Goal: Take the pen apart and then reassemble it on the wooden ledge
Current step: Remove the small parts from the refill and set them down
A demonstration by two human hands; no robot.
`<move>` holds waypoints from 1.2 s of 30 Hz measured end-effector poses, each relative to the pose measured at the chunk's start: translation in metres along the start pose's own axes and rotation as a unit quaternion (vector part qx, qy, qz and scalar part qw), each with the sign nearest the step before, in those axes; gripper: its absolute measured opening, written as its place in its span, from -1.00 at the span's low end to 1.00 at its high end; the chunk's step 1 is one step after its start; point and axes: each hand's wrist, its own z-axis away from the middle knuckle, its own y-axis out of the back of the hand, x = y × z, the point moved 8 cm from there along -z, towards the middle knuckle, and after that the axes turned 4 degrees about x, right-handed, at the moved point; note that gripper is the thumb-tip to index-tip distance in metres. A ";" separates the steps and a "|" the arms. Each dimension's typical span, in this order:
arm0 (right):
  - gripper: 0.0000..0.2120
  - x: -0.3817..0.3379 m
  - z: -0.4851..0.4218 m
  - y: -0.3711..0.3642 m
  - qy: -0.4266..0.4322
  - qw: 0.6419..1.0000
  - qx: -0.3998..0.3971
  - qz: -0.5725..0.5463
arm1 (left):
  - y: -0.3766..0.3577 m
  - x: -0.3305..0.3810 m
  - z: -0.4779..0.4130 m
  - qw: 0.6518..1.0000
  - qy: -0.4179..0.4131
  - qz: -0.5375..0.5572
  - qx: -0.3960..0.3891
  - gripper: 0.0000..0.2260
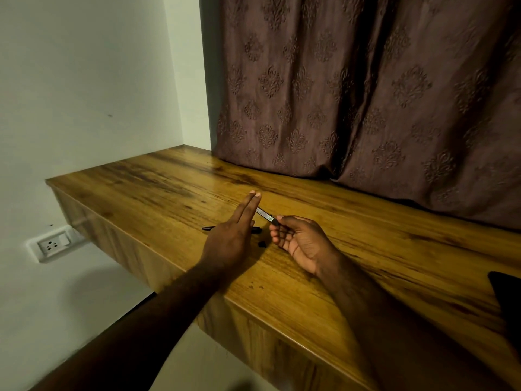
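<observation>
On the wooden ledge point(366, 249), the pen lies apart, so I judge disassembly done and reassembly barely begun. My left hand point(225, 238) is flat, fingers straight beside the far end of the silver barrel section point(264, 215) and gripping nothing that I can see, while my right hand point(298, 241), palm up with fingers curled, pinches that section's near end just above the wood. A long black part point(208, 228) lies partly behind my left hand and a small black piece point(262, 244) between my hands, both yet to be refitted.
</observation>
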 end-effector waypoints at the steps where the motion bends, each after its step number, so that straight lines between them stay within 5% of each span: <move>1: -0.89 0.000 0.000 0.000 0.000 1.000 0.001 -0.001 | 0.000 0.000 0.000 1.000 0.006 0.000 -0.005 -0.38; 8: -0.91 -0.001 0.001 0.000 0.003 1.000 0.000 0.017 | 0.003 -0.003 0.000 0.999 0.032 0.001 0.001 -0.58; 17: -0.86 0.001 -0.001 -0.002 0.020 0.995 -0.001 0.099 | -0.008 -0.017 0.002 0.995 0.034 -0.069 -0.062 -0.59; 27: -0.70 0.002 -0.002 -0.002 0.005 0.997 0.007 0.075 | -0.010 -0.018 0.001 0.996 0.032 -0.073 -0.049 -0.71; 36: -0.76 0.002 -0.002 -0.001 -0.016 0.998 -0.011 0.060 | -0.007 -0.020 0.002 0.997 0.031 -0.067 -0.028 -0.66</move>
